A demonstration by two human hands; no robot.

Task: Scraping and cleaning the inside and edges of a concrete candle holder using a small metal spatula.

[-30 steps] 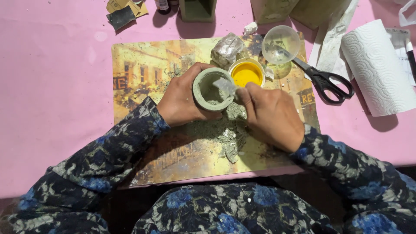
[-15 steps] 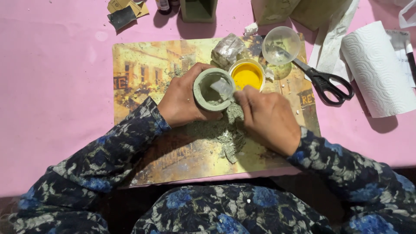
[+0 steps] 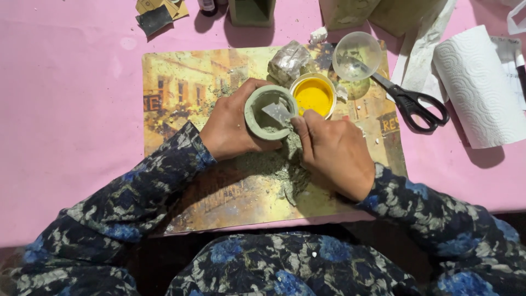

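On a pink table [image 3: 66, 109], a left hand [image 3: 230, 129] is wrapping closed around a small grey-green pot [image 3: 257, 118] lying on a picture placemat [image 3: 181, 82]. At the pot's 3 o'clock, a right hand [image 3: 337, 151] is pinching a small flat scraper [image 3: 278, 112] into its mouth. A yellow-filled cup [image 3: 313, 96] is sitting at 1 o'clock, with black scissors [image 3: 408, 98] and a paper towel roll [image 3: 482, 87] lying farther right.

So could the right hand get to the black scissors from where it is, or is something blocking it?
Probably yes. The scissors lie in the open just right of the right hand, with nothing between them, but its fingers hold a small grey scraper inside the green pot.
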